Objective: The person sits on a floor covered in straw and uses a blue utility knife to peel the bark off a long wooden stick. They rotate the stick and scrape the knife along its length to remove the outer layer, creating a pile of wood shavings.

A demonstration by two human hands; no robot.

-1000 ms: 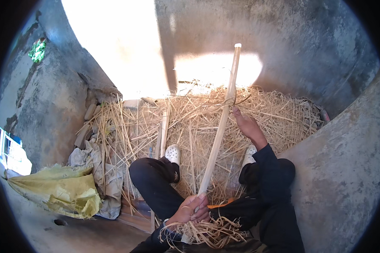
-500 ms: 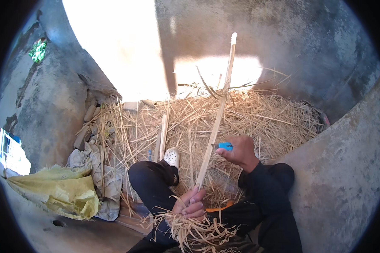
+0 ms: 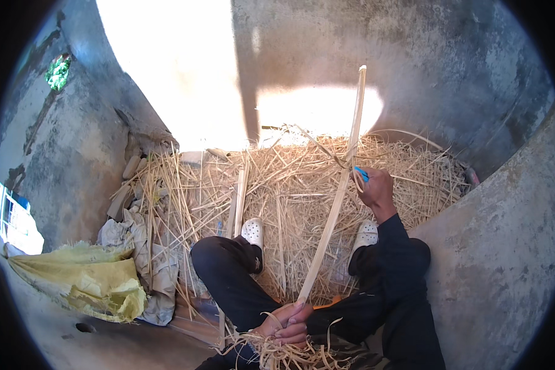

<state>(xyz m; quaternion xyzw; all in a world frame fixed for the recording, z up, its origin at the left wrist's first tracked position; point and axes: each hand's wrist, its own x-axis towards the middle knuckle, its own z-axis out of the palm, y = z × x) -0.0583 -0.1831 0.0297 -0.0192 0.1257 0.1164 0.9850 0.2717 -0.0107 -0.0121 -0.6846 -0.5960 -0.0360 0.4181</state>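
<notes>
A long pale bamboo strip (image 3: 328, 240) slants up and away from my lap, its far end raised against the wall. My left hand (image 3: 285, 324) is closed round its near end. Thin curled shavings (image 3: 280, 354) bunch below that hand, over my lap. Farther up the strip, my right hand (image 3: 378, 190) is closed on a small blue-handled knife (image 3: 362, 174). The knife is against the strip's right side; its blade is hidden from view. A thin peeled sliver (image 3: 320, 147) curls off the strip's left side near the knife.
Straw-like shavings (image 3: 413, 182) cover the floor ahead, around my pale clogs (image 3: 253, 233). A yellow torn sack (image 3: 98, 280) and a grey cloth (image 3: 161, 283) lie at left. Concrete walls (image 3: 493, 265) close in at right and behind; sunlight falls on the far wall.
My right hand with the knife has moved up and away along the strip. The strip's far end has swung right, and my left hand has shifted slightly down and right.
</notes>
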